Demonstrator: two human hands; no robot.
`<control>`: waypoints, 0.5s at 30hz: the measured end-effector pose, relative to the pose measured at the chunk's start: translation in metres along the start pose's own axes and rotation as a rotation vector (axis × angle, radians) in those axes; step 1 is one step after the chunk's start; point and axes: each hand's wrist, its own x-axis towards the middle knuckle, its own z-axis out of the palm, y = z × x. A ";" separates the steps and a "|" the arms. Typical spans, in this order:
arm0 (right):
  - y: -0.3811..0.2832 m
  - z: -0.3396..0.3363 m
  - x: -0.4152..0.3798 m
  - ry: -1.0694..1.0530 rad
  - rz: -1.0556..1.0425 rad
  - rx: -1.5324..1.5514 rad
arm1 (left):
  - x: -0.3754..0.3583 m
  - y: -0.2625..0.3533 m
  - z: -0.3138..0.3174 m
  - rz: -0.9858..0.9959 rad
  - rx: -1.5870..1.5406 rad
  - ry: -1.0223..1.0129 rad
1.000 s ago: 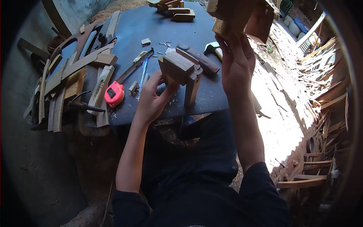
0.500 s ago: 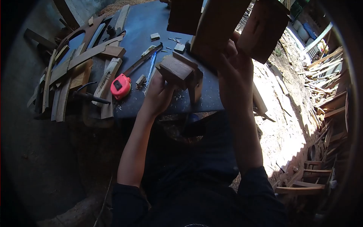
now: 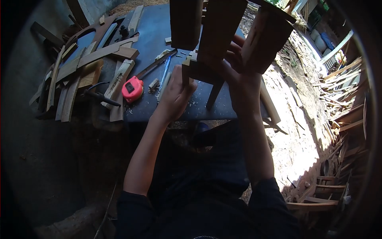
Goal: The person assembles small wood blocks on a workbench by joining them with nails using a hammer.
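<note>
A dark wooden assembly of several broad slats (image 3: 221,32) is raised above the front of the table, in both my hands. My left hand (image 3: 177,94) is closed around its lower near end, beside a short crosspiece (image 3: 203,71); its fingertips are partly hidden. My right hand (image 3: 243,81) grips the assembly farther right, with fingers reaching up between the middle slat and the right slat (image 3: 267,40). Left of my left hand lie a pink tape measure (image 3: 132,89), a small wood block (image 3: 153,85) and a thin blue-and-white strip (image 3: 165,71).
The blue-grey table (image 3: 153,30) carries wood shavings and small offcuts. Wood strips (image 3: 89,59) are piled along its left side, with a dark-handled tool (image 3: 101,96) on top. To the right are sunlit ground (image 3: 296,135) and a heap of wood scraps (image 3: 344,95).
The wooden assembly has been turned, its slats shifting left and its near block swinging away from view. Both hands turn with it, the left moving slightly right. The view has shifted a little.
</note>
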 end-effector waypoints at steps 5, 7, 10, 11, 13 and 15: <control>0.000 0.006 0.001 0.021 -0.006 0.048 | 0.000 0.002 -0.001 -0.008 0.023 0.013; 0.004 0.002 0.002 -0.042 0.026 0.069 | -0.001 0.007 -0.004 -0.084 -0.040 -0.007; 0.008 0.002 0.003 -0.023 0.008 0.075 | -0.001 0.010 -0.006 -0.111 -0.118 0.002; 0.009 0.002 0.003 0.002 -0.006 0.074 | -0.001 0.009 -0.006 -0.114 -0.136 0.000; 0.010 0.002 0.003 0.001 0.004 0.074 | -0.001 0.008 -0.007 -0.128 -0.166 -0.012; 0.014 0.001 0.004 -0.003 0.021 0.064 | -0.002 0.003 -0.007 -0.111 -0.166 -0.017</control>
